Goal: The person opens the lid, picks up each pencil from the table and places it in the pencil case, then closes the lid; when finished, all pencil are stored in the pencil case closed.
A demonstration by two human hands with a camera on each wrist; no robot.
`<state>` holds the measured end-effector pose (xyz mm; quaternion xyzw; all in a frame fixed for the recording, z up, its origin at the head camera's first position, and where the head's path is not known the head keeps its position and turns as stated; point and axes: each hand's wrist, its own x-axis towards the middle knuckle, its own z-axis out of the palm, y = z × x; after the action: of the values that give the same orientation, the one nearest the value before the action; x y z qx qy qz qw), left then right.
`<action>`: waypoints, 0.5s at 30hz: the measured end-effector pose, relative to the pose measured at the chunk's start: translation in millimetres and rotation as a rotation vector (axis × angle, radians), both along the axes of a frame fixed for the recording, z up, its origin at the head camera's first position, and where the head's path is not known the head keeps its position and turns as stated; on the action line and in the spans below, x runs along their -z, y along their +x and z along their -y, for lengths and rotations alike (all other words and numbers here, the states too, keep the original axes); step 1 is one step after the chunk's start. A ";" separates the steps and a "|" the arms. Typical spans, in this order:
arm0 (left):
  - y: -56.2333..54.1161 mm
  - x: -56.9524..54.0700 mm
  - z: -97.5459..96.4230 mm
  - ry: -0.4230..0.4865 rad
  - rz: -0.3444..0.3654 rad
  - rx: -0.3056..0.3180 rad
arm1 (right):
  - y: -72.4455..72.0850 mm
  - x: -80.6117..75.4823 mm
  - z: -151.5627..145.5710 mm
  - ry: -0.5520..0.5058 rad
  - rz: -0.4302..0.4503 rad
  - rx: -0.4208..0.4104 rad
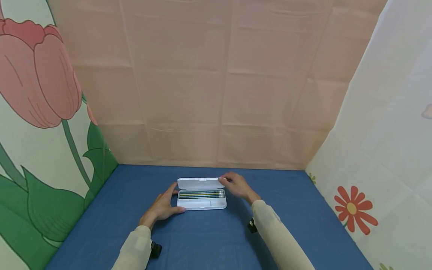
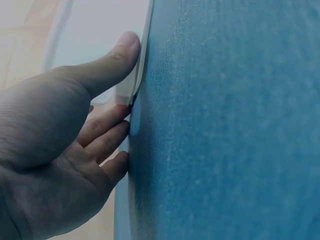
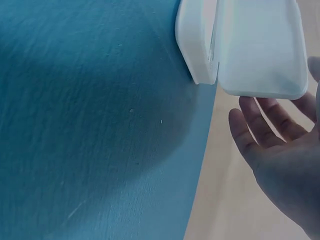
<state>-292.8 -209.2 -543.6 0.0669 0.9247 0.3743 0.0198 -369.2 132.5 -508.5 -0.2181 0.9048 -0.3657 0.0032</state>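
Observation:
A white plastic pencil case [image 1: 195,204] lies on the blue table with its lid [image 1: 200,183] raised at the back. Several pencils [image 1: 199,194] lie side by side in its rear part, and a white strip with small compartments fills the front. My left hand [image 1: 162,206] grips the left end of the case. Its thumb [image 2: 122,55] rests on the front edge, while the other fingers reach around the end. At the lid's upper right corner, my right hand [image 1: 239,186] pinches the rim, thumb in front. In the right wrist view, its fingers [image 3: 257,122] show behind the lid's end.
The blue tabletop [image 1: 202,243] extends around the case on all sides. Beyond its far edge hangs a creased tan cloth [image 1: 216,93]. A tulip-printed sheet [image 1: 40,75] stands on the left, a white flowered sheet [image 1: 381,150] on the right.

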 end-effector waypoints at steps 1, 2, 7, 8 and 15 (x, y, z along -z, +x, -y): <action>0.2 -0.1 0.1 0.005 -0.001 0.003 | 1.7 -0.1 -0.4 0.011 -0.008 -0.017; 0.3 -0.1 0.2 0.008 -0.001 0.005 | 3.2 -0.1 -0.6 0.023 -0.013 -0.031; 0.7 -1.9 0.5 0.009 0.002 0.010 | 9.8 -0.5 -2.1 0.059 -0.021 -0.088; 0.8 -2.4 0.5 0.007 0.004 0.011 | 11.0 -0.3 -2.2 0.061 -0.013 -0.092; 0.8 -2.4 1.8 0.010 0.018 0.005 | 17.6 2.6 -1.4 0.062 0.023 -0.094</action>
<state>-292.0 -210.9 -541.2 0.0662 0.9223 0.3797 0.0287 -351.6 133.8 -511.1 -0.2559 0.9043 -0.3397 0.0375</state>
